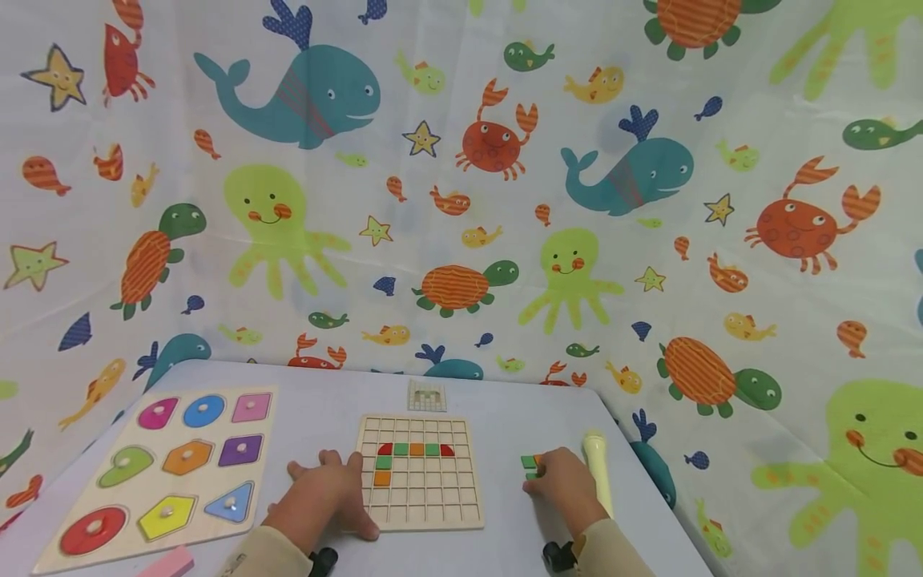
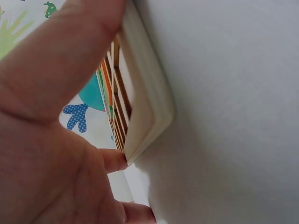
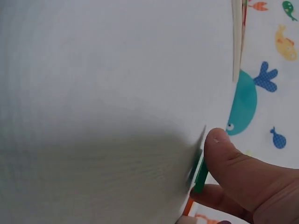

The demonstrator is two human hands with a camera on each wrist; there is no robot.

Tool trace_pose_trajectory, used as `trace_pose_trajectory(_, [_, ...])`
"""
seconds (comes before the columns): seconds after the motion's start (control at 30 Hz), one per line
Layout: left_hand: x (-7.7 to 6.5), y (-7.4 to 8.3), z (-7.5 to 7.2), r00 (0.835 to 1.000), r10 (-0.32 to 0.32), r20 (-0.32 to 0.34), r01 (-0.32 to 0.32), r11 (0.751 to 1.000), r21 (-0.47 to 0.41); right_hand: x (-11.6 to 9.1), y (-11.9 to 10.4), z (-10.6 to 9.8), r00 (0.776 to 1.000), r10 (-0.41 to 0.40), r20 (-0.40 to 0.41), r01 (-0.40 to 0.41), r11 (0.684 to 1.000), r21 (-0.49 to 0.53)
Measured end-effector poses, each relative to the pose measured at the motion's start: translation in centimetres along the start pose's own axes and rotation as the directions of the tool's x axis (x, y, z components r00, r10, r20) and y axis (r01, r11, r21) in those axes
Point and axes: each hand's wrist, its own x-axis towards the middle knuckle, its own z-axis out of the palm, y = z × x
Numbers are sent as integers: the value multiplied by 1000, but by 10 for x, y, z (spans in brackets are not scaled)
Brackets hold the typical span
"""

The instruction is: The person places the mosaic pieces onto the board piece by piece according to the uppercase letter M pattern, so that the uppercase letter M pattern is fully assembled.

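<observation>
A wooden grid board point(image 1: 425, 513) lies mid-table, with red, green and orange tiles in an upper row and a green and an orange tile point(image 1: 382, 478) below its left end. My left hand point(image 1: 320, 497) rests at the board's left side, thumb and fingers spread and touching its edge point(image 2: 152, 102). Off to the right, my right hand point(image 1: 566, 485) pinches a small green tile point(image 3: 201, 176) between thumb and finger. Another green tile point(image 1: 529, 462) and an orange one lie beside its fingertips, partly hidden by the hand.
At the left lies a shape puzzle board point(image 1: 209, 461) with knobbed pieces; a pink block point(image 1: 169, 562) sits near the front edge. Behind the grid board is a small pale patterned piece point(image 1: 427, 396). A pale yellow stick point(image 1: 597, 465) lies right of my right hand. A sea-animal curtain hangs behind.
</observation>
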Motion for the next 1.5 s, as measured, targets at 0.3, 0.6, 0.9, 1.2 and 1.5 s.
trace_pose_trajectory(0.3, [0, 0, 3, 1000, -4, -15, 4, 1000, 1, -12, -10, 1, 991, -100, -85, 103, 994, 23])
trace_pose_trajectory(0.6, [1, -1, 4, 1000, -3, -19, 3, 1000, 8, -25, -27, 4, 974, -191, -124, 193, 981, -1])
trace_pose_trajectory(0.9, [0, 0, 3, 1000, -8, -17, 8, 1000, -2, -31, -50, 5, 971, -205, -121, 207, 978, 8])
trace_pose_trajectory(1.2, [-2, 0, 1, 1000, -17, -11, 17, 1000, -6, -40, -77, 5, 959, -249, -136, 259, 964, 61])
trace_pose_trajectory(1.5, [2, -1, 3, 1000, -16, -4, 16, 1000, -20, -41, -101, 21, 956, -272, -112, 280, 958, 68])
